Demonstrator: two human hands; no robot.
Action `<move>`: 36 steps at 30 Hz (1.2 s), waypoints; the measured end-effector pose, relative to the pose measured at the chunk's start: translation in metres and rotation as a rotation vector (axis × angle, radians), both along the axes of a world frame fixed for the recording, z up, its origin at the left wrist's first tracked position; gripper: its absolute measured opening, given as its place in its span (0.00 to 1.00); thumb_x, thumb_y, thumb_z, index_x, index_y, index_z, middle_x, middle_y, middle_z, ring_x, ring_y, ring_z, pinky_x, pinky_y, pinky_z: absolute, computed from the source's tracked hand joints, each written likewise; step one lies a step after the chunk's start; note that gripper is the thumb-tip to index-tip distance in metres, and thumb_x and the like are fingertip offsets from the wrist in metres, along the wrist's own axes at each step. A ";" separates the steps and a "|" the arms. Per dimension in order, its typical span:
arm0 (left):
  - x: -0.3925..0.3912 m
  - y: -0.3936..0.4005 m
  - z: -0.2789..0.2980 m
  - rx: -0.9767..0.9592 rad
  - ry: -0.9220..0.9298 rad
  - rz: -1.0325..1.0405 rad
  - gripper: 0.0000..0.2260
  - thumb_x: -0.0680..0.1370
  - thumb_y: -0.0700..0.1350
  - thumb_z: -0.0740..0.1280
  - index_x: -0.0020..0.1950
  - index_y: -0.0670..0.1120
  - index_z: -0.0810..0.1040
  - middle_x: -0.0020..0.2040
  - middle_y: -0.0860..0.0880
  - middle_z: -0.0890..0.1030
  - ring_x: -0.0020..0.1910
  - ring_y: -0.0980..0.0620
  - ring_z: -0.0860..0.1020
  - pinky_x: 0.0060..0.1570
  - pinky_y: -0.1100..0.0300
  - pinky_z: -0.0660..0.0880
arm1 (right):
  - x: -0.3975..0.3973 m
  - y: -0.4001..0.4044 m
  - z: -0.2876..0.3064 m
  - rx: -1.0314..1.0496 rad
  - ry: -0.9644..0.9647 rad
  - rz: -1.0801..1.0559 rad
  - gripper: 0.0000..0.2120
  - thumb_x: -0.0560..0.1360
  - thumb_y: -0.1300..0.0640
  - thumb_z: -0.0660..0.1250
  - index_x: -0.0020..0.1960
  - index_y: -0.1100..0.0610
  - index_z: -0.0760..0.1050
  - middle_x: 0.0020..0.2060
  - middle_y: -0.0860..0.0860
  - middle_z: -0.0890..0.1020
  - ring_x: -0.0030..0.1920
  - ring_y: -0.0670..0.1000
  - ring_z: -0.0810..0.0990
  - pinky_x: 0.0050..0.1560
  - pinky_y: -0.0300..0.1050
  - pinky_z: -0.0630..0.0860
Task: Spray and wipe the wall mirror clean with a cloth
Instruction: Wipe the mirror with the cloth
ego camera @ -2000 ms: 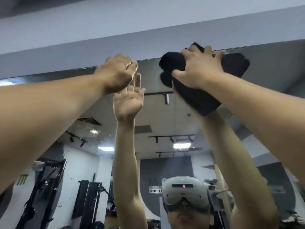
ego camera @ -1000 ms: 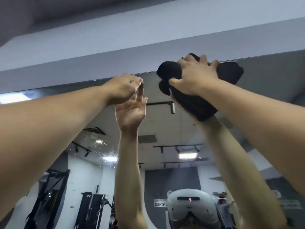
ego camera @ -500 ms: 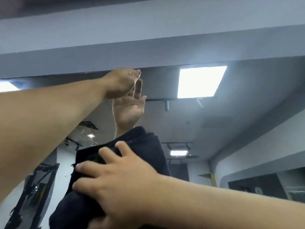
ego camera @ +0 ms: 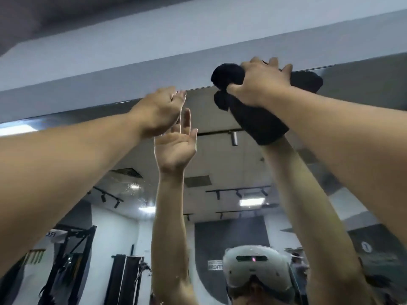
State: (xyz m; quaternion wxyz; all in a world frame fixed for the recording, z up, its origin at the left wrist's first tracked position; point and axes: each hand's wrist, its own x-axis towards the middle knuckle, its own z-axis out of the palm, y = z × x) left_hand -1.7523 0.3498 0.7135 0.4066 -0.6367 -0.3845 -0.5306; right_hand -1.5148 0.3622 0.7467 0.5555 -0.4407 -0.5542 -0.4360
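The wall mirror (ego camera: 220, 172) fills the lower part of the head view, its top edge running just under a grey beam. My right hand (ego camera: 262, 84) presses a black cloth (ego camera: 229, 77) flat against the glass right at that top edge; the cloth's reflection hangs below it. My left hand (ego camera: 160, 111) rests with its fingertips on the glass near the top edge, left of the cloth, fingers apart and holding nothing. Small droplets speckle the glass at lower left of my left hand. No spray bottle is in view.
A grey beam (ego camera: 110, 84) and ceiling sit above the mirror. The glass reflects both my raised arms, a white headset (ego camera: 253, 271), ceiling lights, track lamps and black gym racks (ego camera: 72, 260) at lower left.
Half a second ago my right hand held the cloth low on the glass at the left; it has swept back up to the mirror's top edge. My left hand has stayed in place.
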 end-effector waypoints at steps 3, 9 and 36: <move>-0.009 0.008 -0.004 0.004 0.040 0.022 0.21 0.87 0.55 0.51 0.45 0.46 0.76 0.44 0.49 0.79 0.47 0.45 0.77 0.55 0.44 0.75 | -0.003 0.001 -0.005 0.013 0.006 -0.011 0.27 0.77 0.36 0.57 0.69 0.51 0.69 0.69 0.53 0.70 0.72 0.63 0.62 0.70 0.68 0.55; -0.001 0.010 -0.009 0.011 0.002 0.006 0.21 0.87 0.54 0.51 0.47 0.46 0.78 0.47 0.50 0.78 0.50 0.47 0.76 0.54 0.49 0.70 | -0.008 -0.004 -0.028 0.012 -0.123 -0.049 0.28 0.76 0.36 0.57 0.70 0.50 0.68 0.71 0.52 0.69 0.72 0.63 0.62 0.70 0.68 0.56; -0.024 -0.012 -0.003 0.028 0.064 -0.026 0.17 0.87 0.53 0.54 0.39 0.52 0.66 0.39 0.51 0.69 0.43 0.46 0.68 0.44 0.51 0.62 | -0.091 -0.005 -0.103 -0.004 -0.541 -0.005 0.30 0.72 0.33 0.63 0.72 0.42 0.69 0.71 0.46 0.70 0.68 0.57 0.66 0.67 0.62 0.62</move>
